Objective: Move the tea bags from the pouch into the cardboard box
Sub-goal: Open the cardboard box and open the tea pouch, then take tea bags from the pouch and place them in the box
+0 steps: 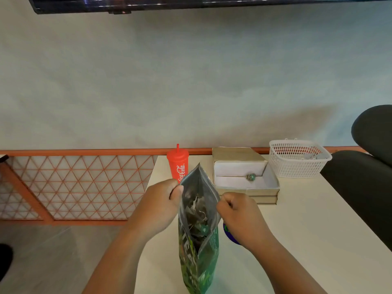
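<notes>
The pouch [199, 251] stands upright near the near edge of the desk [307, 230], its mouth pulled apart so the tea bags [196, 211] show inside. The left hand [157, 209] pinches the left lip of the mouth; the right hand [239, 217] has its fingers [227, 203] curled tight on the right lip. The cardboard box [246, 190] lies open toward the far edge, with one small greenish item in it.

To do this step well, I judge one hand should keep the pouch steady and wide while the other reaches in, lifting the bags without tangling their strings.

A red cup [177, 164] stands behind the pouch, and a white basket [297, 166] sits beside the box.
</notes>
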Demonstrator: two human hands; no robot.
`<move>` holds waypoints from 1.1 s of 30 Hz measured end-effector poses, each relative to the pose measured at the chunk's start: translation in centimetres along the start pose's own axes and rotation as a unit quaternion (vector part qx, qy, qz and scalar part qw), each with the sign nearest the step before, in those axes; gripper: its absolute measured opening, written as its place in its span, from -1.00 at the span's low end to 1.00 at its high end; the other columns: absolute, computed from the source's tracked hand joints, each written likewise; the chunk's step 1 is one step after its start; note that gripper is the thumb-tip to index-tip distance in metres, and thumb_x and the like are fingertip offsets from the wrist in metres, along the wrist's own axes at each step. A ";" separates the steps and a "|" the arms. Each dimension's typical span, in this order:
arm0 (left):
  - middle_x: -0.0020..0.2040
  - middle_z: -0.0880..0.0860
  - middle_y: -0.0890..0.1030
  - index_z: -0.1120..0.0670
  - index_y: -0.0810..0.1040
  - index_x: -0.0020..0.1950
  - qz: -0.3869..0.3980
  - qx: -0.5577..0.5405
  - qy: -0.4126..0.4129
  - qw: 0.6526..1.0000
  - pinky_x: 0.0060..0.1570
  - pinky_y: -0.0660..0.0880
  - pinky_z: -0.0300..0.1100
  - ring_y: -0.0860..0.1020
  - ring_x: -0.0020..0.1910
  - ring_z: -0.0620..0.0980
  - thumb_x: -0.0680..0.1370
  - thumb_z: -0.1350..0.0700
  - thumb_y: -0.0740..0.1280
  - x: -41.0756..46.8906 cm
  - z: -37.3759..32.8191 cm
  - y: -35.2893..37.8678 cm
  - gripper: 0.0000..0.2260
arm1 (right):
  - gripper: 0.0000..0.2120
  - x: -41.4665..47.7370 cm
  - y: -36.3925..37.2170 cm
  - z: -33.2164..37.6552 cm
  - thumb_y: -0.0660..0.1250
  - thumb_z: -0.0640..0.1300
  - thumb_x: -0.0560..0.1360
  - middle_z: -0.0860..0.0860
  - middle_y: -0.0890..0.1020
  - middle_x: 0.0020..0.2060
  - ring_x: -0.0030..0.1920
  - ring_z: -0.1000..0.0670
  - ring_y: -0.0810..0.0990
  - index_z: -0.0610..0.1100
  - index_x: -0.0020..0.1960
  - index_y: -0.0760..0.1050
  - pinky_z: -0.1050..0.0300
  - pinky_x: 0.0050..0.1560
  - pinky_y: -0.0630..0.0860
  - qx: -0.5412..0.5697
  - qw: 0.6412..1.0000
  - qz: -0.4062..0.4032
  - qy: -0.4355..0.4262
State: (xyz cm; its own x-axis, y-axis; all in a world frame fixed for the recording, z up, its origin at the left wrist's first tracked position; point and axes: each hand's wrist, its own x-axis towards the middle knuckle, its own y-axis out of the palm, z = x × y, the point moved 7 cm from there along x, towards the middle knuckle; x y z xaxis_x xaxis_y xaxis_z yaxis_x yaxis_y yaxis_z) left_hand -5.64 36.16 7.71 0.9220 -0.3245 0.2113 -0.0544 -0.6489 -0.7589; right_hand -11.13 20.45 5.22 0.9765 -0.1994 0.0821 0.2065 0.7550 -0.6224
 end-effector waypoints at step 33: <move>-0.17 0.00 0.64 0.12 0.67 -0.09 0.053 0.280 0.090 0.954 -0.48 0.40 -0.33 0.54 -0.33 -0.03 0.08 0.29 0.54 -2.0 0.5 3.3 -0.59 | -0.60 0.1 8.4 -2.6 0.24 -0.21 0.54 -0.21 0.43 0.25 0.26 -0.23 0.37 -0.19 0.36 0.32 -0.15 0.26 0.31 -0.512 0.831 0.163 -0.148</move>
State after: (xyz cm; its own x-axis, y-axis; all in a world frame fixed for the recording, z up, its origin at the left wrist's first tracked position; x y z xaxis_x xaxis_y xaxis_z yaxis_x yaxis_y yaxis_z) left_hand -7.45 35.04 4.46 0.8390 -0.5139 0.1788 0.1157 -0.1524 -0.9815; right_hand -9.44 25.15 -1.99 0.9739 0.1877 -0.1278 -0.0856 -0.2176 -0.9723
